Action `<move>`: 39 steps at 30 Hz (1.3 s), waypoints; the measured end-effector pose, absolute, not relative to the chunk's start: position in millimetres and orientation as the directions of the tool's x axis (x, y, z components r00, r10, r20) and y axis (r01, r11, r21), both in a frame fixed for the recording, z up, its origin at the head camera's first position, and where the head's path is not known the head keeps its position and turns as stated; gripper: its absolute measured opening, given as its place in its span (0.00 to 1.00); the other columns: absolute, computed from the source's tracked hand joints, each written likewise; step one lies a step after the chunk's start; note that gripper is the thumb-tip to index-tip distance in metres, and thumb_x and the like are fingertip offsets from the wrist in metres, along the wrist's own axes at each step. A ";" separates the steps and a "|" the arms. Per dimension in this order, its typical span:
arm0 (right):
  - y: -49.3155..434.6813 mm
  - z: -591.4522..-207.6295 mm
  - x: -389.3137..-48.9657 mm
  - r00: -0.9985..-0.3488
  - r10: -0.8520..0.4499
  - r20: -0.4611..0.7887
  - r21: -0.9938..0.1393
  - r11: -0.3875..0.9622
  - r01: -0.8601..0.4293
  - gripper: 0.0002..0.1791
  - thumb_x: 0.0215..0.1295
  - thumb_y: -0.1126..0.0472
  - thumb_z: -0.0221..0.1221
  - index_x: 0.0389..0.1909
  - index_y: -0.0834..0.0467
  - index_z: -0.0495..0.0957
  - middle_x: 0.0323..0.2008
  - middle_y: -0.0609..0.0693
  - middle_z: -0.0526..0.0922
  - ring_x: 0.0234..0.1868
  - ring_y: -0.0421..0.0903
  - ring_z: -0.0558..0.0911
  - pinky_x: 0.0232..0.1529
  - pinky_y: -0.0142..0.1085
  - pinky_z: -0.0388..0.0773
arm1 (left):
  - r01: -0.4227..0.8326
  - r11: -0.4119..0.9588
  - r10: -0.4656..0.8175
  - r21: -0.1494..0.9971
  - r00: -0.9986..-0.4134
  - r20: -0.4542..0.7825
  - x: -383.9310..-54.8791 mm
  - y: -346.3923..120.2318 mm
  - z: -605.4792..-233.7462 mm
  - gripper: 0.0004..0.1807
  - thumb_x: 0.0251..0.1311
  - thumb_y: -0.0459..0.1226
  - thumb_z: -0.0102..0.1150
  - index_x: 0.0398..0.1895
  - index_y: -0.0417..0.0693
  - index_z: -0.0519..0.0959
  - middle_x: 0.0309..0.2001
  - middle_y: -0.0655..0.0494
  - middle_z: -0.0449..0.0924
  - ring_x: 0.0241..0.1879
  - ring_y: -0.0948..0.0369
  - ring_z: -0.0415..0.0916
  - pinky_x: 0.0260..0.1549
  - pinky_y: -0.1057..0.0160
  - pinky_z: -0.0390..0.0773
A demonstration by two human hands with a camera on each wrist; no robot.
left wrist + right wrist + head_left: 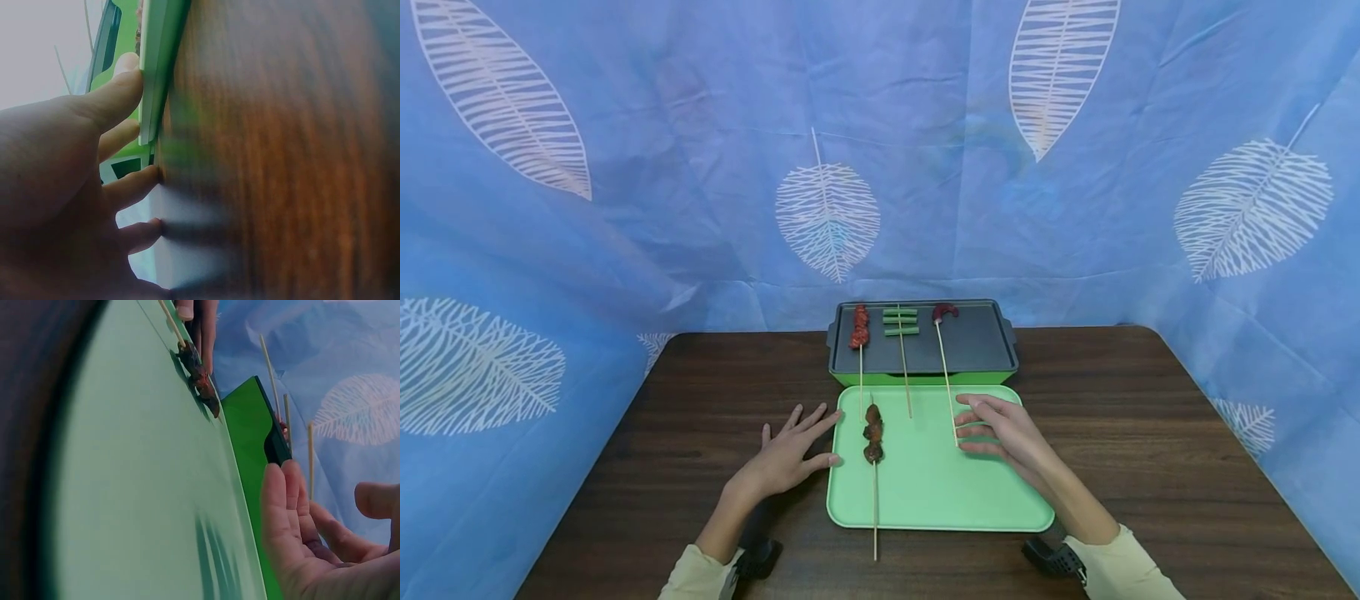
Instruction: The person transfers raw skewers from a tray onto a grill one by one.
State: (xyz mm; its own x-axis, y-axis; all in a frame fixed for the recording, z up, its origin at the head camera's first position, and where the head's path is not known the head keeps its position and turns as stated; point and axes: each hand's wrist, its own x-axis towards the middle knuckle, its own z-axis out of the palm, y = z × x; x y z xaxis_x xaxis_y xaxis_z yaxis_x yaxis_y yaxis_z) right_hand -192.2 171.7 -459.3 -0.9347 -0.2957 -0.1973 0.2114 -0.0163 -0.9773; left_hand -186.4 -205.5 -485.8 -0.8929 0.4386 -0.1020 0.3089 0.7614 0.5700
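A skewer of dark brown meat chunks (pixel 873 435) lies on the light green tray (pixel 962 496), its stick jutting past the near edge. My left hand (pixel 786 457) is spread at the tray's left side, thumb and index fingertip at the rim. In the left wrist view, the other fingertips reach toward the wooden table. My right hand (pixel 1000 435) hovers over the tray's right part, fingers loosely bent, beside the stick end of a skewer with a dark red curled piece (pixel 945 311). In the right wrist view, thumb and fingers stand apart with nothing between them.
Behind the tray stands a dark griddle (pixel 973 350) on a green base. On it lie a red meat skewer (pixel 860 327) and a skewer of green vegetable pieces (pixel 900 320), sticks pointing toward me. A blue leaf-patterned cloth (pixel 925 208) hangs behind the brown table (pixel 1150 433).
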 end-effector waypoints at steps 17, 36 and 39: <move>180.8 -467.0 -123.5 -0.894 -0.400 -0.203 -0.958 -0.107 0.265 0.32 0.81 0.54 0.53 0.75 0.68 0.60 0.51 0.59 0.81 0.48 0.48 0.85 0.54 0.48 0.82 | 0.316 0.760 0.442 0.568 -0.892 -0.094 -185.7 -206.6 -487.2 0.39 0.72 0.54 0.58 0.82 0.59 0.58 0.82 0.45 0.49 0.79 0.35 0.36 0.60 0.16 0.34; 133.9 -488.4 -84.2 -0.785 -0.575 -0.230 -0.913 -0.150 0.379 0.32 0.81 0.60 0.53 0.77 0.68 0.56 0.66 0.66 0.74 0.60 0.60 0.82 0.53 0.51 0.82 | 0.320 0.761 0.446 0.564 -0.890 -0.097 -185.5 -206.2 -485.7 0.39 0.73 0.55 0.57 0.83 0.58 0.57 0.82 0.44 0.48 0.79 0.35 0.34 0.60 0.16 0.33; 123.1 -489.8 -83.3 -0.779 -0.576 -0.248 -0.900 -0.161 0.405 0.33 0.80 0.60 0.54 0.78 0.67 0.55 0.67 0.66 0.74 0.59 0.61 0.82 0.53 0.52 0.83 | 0.324 0.760 0.447 0.563 -0.890 -0.092 -185.5 -205.4 -486.2 0.39 0.73 0.54 0.57 0.82 0.57 0.58 0.81 0.43 0.48 0.79 0.34 0.35 0.59 0.15 0.34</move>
